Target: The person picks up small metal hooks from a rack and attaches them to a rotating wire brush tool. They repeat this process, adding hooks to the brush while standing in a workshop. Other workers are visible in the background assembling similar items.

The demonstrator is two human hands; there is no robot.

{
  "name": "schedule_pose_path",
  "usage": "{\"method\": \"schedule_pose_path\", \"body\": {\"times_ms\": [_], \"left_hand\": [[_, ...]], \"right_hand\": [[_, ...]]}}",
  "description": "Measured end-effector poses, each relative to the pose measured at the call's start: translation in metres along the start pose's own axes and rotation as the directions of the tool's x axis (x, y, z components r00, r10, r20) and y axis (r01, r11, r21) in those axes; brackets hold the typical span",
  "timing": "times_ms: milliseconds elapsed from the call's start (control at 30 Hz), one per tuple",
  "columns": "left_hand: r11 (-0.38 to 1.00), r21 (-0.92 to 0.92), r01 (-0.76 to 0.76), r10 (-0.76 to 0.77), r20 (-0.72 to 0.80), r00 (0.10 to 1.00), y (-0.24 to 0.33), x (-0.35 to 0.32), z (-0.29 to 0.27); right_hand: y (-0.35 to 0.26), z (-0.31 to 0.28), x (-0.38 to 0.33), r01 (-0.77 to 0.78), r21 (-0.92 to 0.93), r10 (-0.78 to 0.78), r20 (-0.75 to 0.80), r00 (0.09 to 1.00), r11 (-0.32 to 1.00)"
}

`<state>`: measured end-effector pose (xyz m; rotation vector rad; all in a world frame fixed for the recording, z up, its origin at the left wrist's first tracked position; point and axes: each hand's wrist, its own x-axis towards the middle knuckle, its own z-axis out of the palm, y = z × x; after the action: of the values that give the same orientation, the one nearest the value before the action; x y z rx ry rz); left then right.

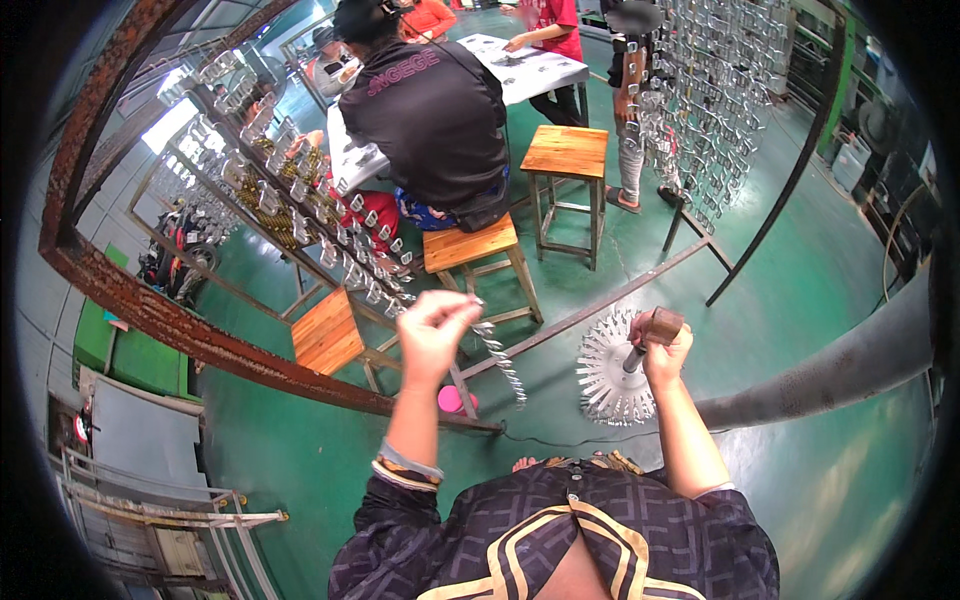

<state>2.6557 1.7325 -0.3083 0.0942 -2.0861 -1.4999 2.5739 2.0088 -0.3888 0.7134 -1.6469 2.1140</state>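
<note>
My left hand (430, 325) is raised in front of me, thumb and fingertips pinched together. From just below the fingertips hangs a thin strand of small silver metal pieces (503, 370), reaching down to the right. My right hand (664, 360) is closed around the brown wooden handle (663, 324) of a round tool. A dark stem joins this handle to a pale disc (603, 375), whose rim is lined with many small silver pieces pointing outward. The disc hangs a little to the left of my right hand, apart from the strand.
A rusty metal frame (220, 345) curves across the left. Racks of hanging silver metal clips (715, 100) stand ahead. Beyond are wooden stools (565, 152), a seated person in a black jacket (425, 120) and others around a white table (540, 75). A thick grey pipe (830, 360) lies right.
</note>
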Motion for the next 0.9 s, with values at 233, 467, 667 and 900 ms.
{"method": "schedule_pose_path", "body": {"times_ms": [233,467,667,900], "left_hand": [[0.995,0.081,0.051,-0.062,0.144,0.988,-0.14,-0.065,0.089],[0.973,0.206,0.101,-0.149,0.228,0.962,-0.194,-0.082,0.136],[0.971,0.228,0.067,-0.124,0.247,0.961,-0.199,-0.079,0.152],[0.947,0.283,0.15,-0.223,0.25,0.942,-0.202,-0.085,0.157]], "right_hand": [[-0.004,-0.002,0.0,0.016,-0.068,-0.014,0.027,1.0,0.998],[-0.001,-0.001,-0.005,0.042,-0.144,-0.039,0.024,0.999,0.989],[-0.005,0.002,-0.007,0.019,-0.151,-0.011,0.054,0.998,0.988],[0.004,0.001,-0.014,0.031,-0.208,-0.021,0.051,0.998,0.978]]}}
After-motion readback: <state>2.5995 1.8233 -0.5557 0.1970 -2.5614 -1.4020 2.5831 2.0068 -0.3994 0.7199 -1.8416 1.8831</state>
